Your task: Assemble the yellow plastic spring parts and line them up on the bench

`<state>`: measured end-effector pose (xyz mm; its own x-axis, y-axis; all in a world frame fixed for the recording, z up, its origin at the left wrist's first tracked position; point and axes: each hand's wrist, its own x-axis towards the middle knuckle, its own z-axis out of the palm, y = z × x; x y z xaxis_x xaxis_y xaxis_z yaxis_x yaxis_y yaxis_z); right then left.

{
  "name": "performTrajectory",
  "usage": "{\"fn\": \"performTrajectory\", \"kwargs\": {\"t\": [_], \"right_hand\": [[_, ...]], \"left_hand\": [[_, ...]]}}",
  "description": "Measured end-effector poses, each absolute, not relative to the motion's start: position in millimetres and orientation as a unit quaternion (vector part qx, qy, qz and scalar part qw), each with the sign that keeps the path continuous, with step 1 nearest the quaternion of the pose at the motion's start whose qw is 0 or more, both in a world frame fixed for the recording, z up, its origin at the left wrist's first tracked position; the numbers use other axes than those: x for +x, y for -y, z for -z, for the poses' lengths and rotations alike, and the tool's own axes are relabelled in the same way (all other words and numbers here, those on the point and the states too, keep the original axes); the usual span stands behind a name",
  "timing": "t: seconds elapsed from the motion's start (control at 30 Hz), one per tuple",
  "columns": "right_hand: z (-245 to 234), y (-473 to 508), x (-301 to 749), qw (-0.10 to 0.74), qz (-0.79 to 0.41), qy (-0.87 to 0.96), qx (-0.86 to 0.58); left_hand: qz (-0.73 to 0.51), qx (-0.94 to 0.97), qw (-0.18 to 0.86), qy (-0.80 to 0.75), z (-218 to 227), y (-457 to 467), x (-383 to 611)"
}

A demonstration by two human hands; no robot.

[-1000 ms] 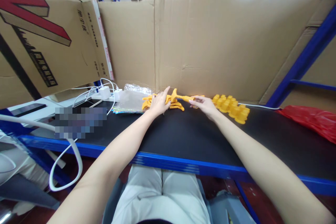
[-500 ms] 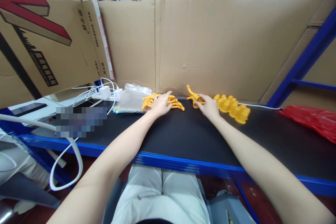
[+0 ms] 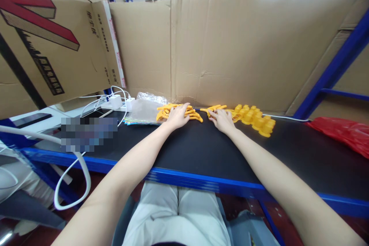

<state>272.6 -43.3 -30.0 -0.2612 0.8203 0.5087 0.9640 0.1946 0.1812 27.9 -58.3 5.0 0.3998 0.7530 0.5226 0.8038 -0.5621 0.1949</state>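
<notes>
My left hand (image 3: pixel 178 117) lies flat over a pile of yellow curved plastic pieces (image 3: pixel 163 115), fingers stretched out; the pieces stick out on both sides of it. To the right, my right hand (image 3: pixel 222 120) rests on another group of yellow plastic pieces (image 3: pixel 216 107), with its fingers spread over them. Slim branch-like ends point left and up past its fingertips, and a rounded part shows beside the knuckles. What lies beneath either palm is hidden. Just right of this hand stand rows of yellow knobbed cup-like pieces (image 3: pixel 256 119).
Clear plastic bags (image 3: pixel 144 109) lie left of the pile, beside white chargers (image 3: pixel 115 101) and cables. A red plastic bag (image 3: pixel 343 132) sits at the right end of the black shelf (image 3: pixel 198 150). Cardboard (image 3: pixel 230 46) walls off the back, and a large box (image 3: pixel 66 46) hangs over the left.
The yellow piece that stood tilted up at my right hand now lies down among the others. That hand has shifted slightly left and its fingers have spread. My left hand has hardly moved.
</notes>
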Motion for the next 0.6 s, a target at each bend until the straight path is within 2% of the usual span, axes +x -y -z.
{"fn": "performTrajectory", "kwargs": {"t": [0.23, 0.4, 0.6], "right_hand": [[35, 38, 276, 0.212, 0.172, 0.707, -0.653], [35, 36, 279, 0.185, 0.109, 0.674, -0.706], [32, 35, 286, 0.167, 0.092, 0.707, -0.681]], "left_hand": [[0.282, -0.840, 0.041, 0.462, -5, 57, 28], [0.280, -0.842, 0.038, 0.460, -5, 56, 28], [0.277, -0.842, 0.038, 0.461, -5, 57, 27]]}}
